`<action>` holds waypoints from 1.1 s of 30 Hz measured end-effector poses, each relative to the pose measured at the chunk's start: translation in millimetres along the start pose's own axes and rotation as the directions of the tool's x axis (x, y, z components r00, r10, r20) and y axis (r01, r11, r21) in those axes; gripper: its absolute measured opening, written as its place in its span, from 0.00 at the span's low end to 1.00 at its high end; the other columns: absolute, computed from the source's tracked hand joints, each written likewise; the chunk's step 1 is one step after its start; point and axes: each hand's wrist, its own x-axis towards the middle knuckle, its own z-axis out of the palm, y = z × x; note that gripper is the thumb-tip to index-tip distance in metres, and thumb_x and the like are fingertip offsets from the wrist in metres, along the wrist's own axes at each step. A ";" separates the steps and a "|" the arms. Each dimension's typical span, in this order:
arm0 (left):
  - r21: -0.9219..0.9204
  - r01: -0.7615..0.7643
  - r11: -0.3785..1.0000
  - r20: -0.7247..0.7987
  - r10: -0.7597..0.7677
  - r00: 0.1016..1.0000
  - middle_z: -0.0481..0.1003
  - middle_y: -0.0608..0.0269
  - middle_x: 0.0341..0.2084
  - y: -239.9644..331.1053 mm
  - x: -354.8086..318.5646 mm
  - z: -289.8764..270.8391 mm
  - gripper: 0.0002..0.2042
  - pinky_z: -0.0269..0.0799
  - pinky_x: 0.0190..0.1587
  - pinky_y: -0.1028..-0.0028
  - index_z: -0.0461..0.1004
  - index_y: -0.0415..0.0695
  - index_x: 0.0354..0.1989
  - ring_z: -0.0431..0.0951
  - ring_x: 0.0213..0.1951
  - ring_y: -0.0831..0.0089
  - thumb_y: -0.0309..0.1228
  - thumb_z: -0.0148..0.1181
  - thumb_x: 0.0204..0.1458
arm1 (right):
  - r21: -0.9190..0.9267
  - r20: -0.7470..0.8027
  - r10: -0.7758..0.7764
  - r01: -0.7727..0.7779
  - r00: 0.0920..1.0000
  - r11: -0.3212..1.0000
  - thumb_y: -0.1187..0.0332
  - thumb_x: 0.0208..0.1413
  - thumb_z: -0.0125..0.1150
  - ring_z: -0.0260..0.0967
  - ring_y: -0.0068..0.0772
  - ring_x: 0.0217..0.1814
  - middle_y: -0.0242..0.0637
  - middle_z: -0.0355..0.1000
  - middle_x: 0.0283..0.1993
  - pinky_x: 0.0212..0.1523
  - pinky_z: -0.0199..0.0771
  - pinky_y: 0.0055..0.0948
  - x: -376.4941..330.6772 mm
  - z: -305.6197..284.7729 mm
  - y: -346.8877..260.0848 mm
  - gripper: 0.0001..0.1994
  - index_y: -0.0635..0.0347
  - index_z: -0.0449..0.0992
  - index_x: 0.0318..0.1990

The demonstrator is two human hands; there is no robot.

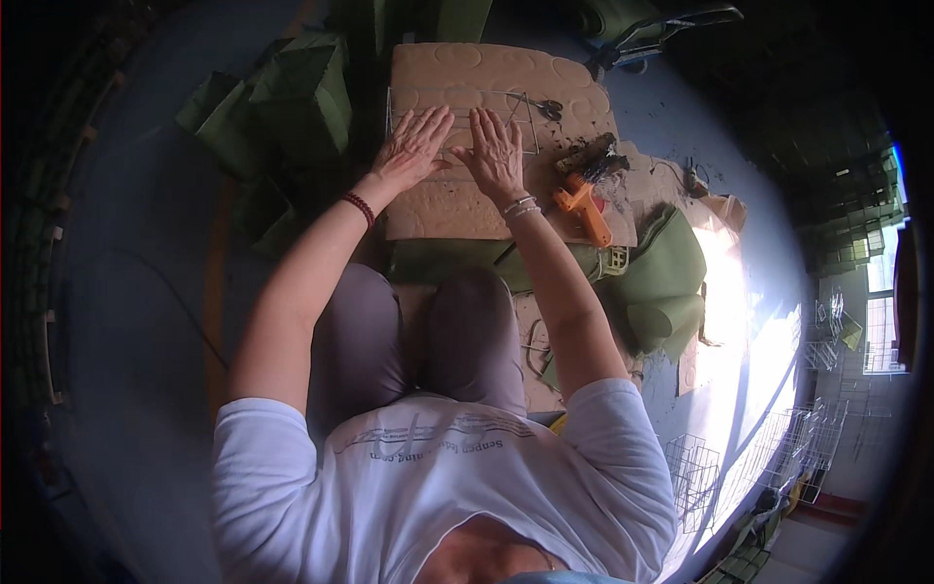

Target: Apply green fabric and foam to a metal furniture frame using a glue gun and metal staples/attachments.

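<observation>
A thin wire frame (457, 91) lies on a tan cardboard sheet (438, 212) with round embossed shapes. Over it, my left hand (413, 148) rests flat with fingers stretched away from me; a dark red bead bracelet circles that wrist. My right hand (494, 156) is spread the same way beside it, with pale bracelets on the wrist. Both hold nothing, and parts of the wire are hidden beneath them. Dark-handled scissors (549, 109) lie just past my right fingers. To the right of that hand sits an orange glue gun (584, 206), near a blackened, dirty lump (595, 158).
Green box-like fabric pieces (302, 97) stand at the far left. Folded green fabric (666, 282) lies right of my right arm. Wire grids (693, 477) stand on the floor at the lower right. A blue-framed metal object (662, 34) is at the back right.
</observation>
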 end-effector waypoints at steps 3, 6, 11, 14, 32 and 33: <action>0.005 0.025 1.000 -0.052 -0.025 0.998 0.59 0.58 0.58 -4.1 3.6 0.3 0.30 0.50 0.63 0.61 0.56 0.41 0.60 0.58 0.60 0.64 0.38 0.55 0.49 | 0.003 -0.024 -0.051 0.051 0.998 0.999 0.43 0.51 0.48 0.49 0.39 0.66 0.41 0.57 0.61 0.62 0.45 0.50 2.6 -1.1 1.4 0.36 0.62 0.58 0.60; -0.068 0.028 0.997 -0.077 -0.033 0.996 0.64 0.59 0.54 0.6 1.4 -4.7 0.28 0.54 0.61 0.62 0.58 0.42 0.59 0.62 0.56 0.64 0.31 0.56 0.48 | -0.005 -0.073 -0.126 0.126 0.989 0.992 0.42 0.50 0.49 0.54 0.38 0.61 0.40 0.61 0.56 0.59 0.49 0.50 -2.2 -7.8 6.8 0.35 0.61 0.61 0.58; -0.058 0.048 0.997 -0.066 -0.052 0.997 0.63 0.57 0.55 24.8 -7.5 -9.9 0.32 0.50 0.62 0.58 0.56 0.44 0.61 0.60 0.59 0.64 0.43 0.56 0.49 | 0.018 -0.034 -0.130 0.131 0.991 0.991 0.42 0.49 0.50 0.58 0.37 0.58 0.39 0.64 0.53 0.58 0.51 0.47 -16.9 -24.9 9.4 0.33 0.57 0.64 0.56; -0.066 0.076 0.995 -0.022 -0.078 0.997 0.60 0.57 0.58 31.0 4.4 -6.7 0.33 0.48 0.63 0.57 0.53 0.44 0.62 0.58 0.60 0.63 0.47 0.54 0.50 | 0.000 -0.061 -0.052 0.053 0.997 0.999 0.40 0.48 0.48 0.55 0.38 0.61 0.40 0.63 0.56 0.59 0.50 0.46 -22.2 -29.7 13.2 0.35 0.57 0.62 0.57; 0.156 0.012 0.988 0.080 -0.024 0.997 0.60 0.59 0.58 35.5 8.1 -7.6 0.29 0.54 0.60 0.61 0.52 0.45 0.63 0.60 0.59 0.63 0.45 0.47 0.55 | 0.260 -0.121 0.985 -0.953 0.127 0.155 0.54 0.56 0.52 0.68 0.39 0.51 0.43 0.71 0.47 0.58 0.61 0.34 -493.0 -4.0 195.0 0.18 0.56 0.75 0.45; 0.146 0.018 0.989 0.081 -0.030 0.996 0.60 0.59 0.58 34.4 7.8 -10.0 0.29 0.54 0.60 0.61 0.52 0.45 0.63 0.60 0.59 0.62 0.45 0.47 0.55 | 0.338 -0.092 0.990 -0.932 0.105 0.130 0.51 0.57 0.49 0.65 0.41 0.55 0.42 0.72 0.48 0.62 0.53 0.36 -493.1 4.1 212.7 0.21 0.56 0.75 0.47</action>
